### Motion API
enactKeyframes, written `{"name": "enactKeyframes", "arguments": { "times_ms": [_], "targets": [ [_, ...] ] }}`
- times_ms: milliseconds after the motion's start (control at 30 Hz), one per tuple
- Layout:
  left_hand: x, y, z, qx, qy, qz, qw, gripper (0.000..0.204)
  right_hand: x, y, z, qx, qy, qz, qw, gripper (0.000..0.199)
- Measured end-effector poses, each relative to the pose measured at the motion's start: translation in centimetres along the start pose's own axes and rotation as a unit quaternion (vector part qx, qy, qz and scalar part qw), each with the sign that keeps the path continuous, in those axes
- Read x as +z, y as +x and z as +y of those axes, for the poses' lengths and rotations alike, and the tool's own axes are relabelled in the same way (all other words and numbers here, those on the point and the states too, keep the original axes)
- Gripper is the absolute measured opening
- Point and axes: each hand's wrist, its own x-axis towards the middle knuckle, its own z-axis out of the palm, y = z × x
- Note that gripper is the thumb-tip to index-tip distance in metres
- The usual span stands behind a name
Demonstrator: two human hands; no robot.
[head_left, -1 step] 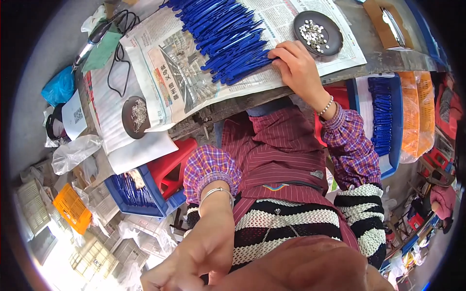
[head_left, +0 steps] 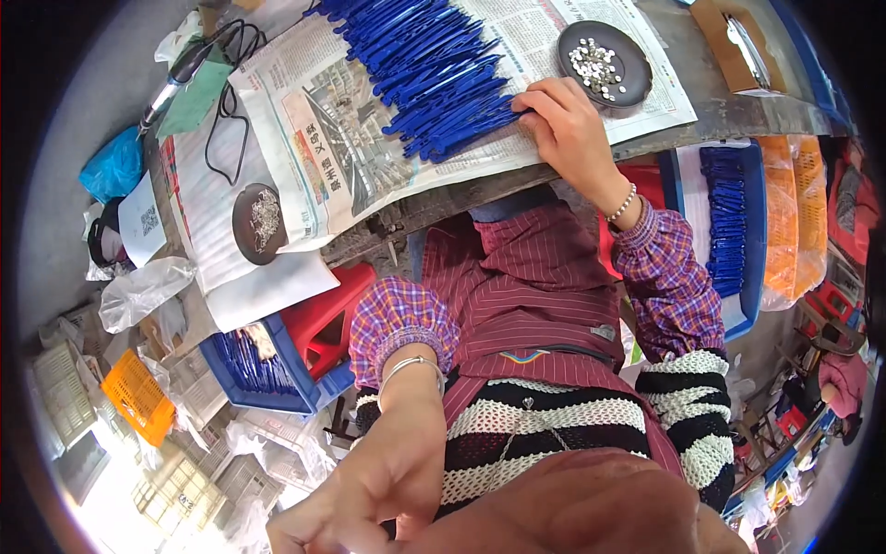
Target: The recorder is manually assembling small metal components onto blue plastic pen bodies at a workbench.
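A thick row of slim, shiny blue sticks point(head_left: 425, 78) lies side by side on a spread newspaper point(head_left: 328, 208); their exact kind is unclear. My right hand point(head_left: 572, 129) reaches in from the right, its bent thumb and fingers closed at the ends of the nearest sticks. Just beyond that hand sits a dark round dish point(head_left: 635, 69) with small shiny silvery pieces. My left hand point(head_left: 378, 485) is raised close below me, away from the table. Its fingers are bent and partly cut off by the lower edge, so their hold is hidden.
Another dark dish point(head_left: 242, 226) with fine silvery bits stands at the table's left. A pen-like tool point(head_left: 171, 97) with a black cord lies farther left. Blue trays point(head_left: 748, 231) of similar sticks flank me, near a red stool point(head_left: 337, 309). An open cardboard box point(head_left: 724, 55) stands far right.
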Motion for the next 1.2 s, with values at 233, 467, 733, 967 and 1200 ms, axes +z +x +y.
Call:
{"name": "enactKeyframes", "arguments": {
  "times_ms": [233, 467, 733, 967, 1200],
  "targets": [
    [0.1, 0.5, -0.1, -0.049, 0.007, 0.035, 0.998, 0.039, -5.2, -0.9, -1.2, 0.104, 0.11, 0.02, 0.988, 0.012],
    [0.7, -0.5, -0.4, -0.033, -0.087, 0.035, 0.995, 0.042, -8.6, -0.2, -2.5, 0.103, 0.102, 0.015, 0.989, 0.013],
    [0.5, -0.8, 0.1, -0.08, -0.118, 0.034, 0.989, 0.046, -7.5, -0.2, -2.7, 0.096, 0.167, -0.026, 0.981, 0.013],
    [-6.1, -4.4, -1.3, -0.515, -0.046, 0.19, 0.835, 0.048, -7.1, -0.8, -2.5, 0.129, 0.217, 0.007, 0.968, 0.012],
    [-10.6, -10.1, -3.2, -0.697, -0.032, 0.342, 0.63, 0.021, -9.4, -3.0, -4.4, 0.257, 0.364, -0.003, 0.895, 0.015]
  ]
}}
